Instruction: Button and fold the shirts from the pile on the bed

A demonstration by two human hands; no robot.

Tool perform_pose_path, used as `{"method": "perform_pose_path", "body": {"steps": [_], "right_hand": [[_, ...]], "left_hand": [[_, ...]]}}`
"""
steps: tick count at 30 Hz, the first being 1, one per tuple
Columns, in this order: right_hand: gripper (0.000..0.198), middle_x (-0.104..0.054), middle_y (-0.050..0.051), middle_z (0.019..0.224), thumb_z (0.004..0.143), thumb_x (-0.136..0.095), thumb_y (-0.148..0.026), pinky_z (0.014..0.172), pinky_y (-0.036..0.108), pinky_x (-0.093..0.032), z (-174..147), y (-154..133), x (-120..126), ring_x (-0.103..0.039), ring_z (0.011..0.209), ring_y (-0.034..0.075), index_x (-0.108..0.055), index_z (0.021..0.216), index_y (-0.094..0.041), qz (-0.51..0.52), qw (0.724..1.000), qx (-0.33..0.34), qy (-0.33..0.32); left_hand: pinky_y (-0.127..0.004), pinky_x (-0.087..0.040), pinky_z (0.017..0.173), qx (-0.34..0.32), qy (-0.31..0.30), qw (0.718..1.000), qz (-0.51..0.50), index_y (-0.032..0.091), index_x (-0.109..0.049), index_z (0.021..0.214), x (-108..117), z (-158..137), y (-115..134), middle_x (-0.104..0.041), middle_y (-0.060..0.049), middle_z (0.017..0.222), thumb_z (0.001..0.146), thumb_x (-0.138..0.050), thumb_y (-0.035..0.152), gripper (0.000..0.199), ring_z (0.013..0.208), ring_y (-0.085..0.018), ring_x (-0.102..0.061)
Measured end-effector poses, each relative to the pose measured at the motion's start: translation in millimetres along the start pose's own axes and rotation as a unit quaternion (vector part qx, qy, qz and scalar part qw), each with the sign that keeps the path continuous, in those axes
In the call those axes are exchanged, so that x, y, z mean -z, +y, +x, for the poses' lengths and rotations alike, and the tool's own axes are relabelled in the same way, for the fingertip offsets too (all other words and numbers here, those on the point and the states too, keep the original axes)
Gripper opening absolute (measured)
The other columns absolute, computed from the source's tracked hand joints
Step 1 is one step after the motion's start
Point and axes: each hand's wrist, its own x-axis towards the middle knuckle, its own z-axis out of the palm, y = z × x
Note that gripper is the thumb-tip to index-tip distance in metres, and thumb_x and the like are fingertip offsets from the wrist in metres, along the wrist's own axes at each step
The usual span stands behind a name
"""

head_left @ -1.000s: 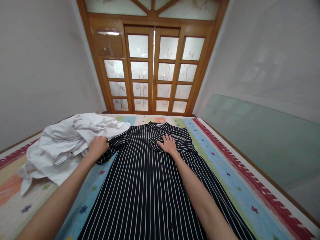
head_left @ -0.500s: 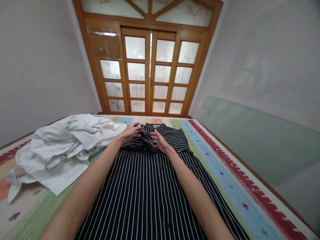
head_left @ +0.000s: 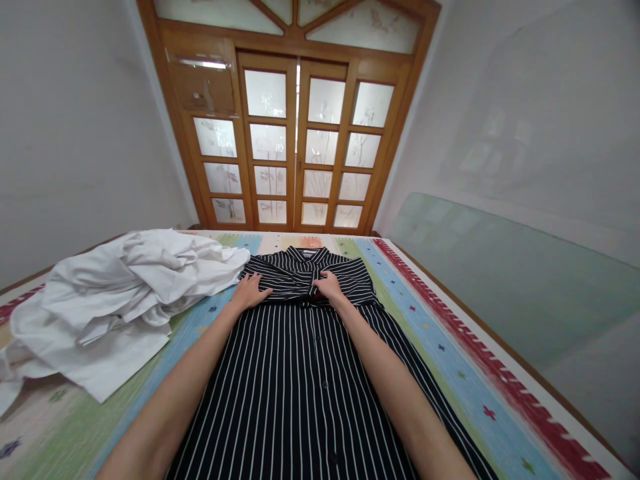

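Note:
A black shirt with white stripes [head_left: 295, 387] lies front up, its collar at the far end and its buttons running down the middle. Both sleeves are folded across the chest. My left hand [head_left: 250, 291] rests on the folded sleeve at the shirt's left side, fingers spread out flat. Near the middle of the chest, my right hand [head_left: 329, 287] pinches the end of the sleeve, its fingers closed on the cloth.
A crumpled white cloth [head_left: 135, 287] lies on the left, close to the shirt. Under both is a colourful patterned bedspread [head_left: 440, 333]. A pale green panel [head_left: 500, 267] stands along the right wall, and wooden glazed doors [head_left: 295, 147] are beyond the far edge.
The sleeve end that was lifted between both hands is now laid down across the chest. My left hand has moved down and flattened on the cloth; my right hand has closed on the sleeve end.

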Motion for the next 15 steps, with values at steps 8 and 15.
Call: {"method": "perform_pose_path", "body": {"steps": [8, 15], "right_hand": [[0.042, -0.070, 0.008, 0.096, 0.078, -0.051, -0.020, 0.088, 0.036, -0.050, -2, -1, 13, -0.066, 0.092, 0.025, -0.058, 0.119, -0.016, -0.113, 0.990, 0.001, 0.078], [0.045, -0.055, 0.015, 0.135, 0.090, -0.050, -0.036, 0.110, 0.039, -0.033, -15, 13, -2, -0.045, 0.129, 0.028, -0.058, 0.127, -0.013, -0.258, 0.947, 0.191, 0.015]], "left_hand": [[-0.040, -0.039, 0.105, -0.013, 0.076, 0.997, -0.018, 0.010, -0.055, 0.128, 5, 11, -10, -0.061, -0.016, 0.131, 0.089, -0.045, 0.046, 0.055, 0.122, -0.030, -0.055], [-0.042, -0.037, 0.109, 0.054, 0.111, 0.992, -0.039, 0.004, -0.047, 0.134, 4, 47, -27, -0.053, -0.022, 0.138, 0.090, -0.040, 0.033, 0.053, 0.131, -0.031, -0.048]]}}
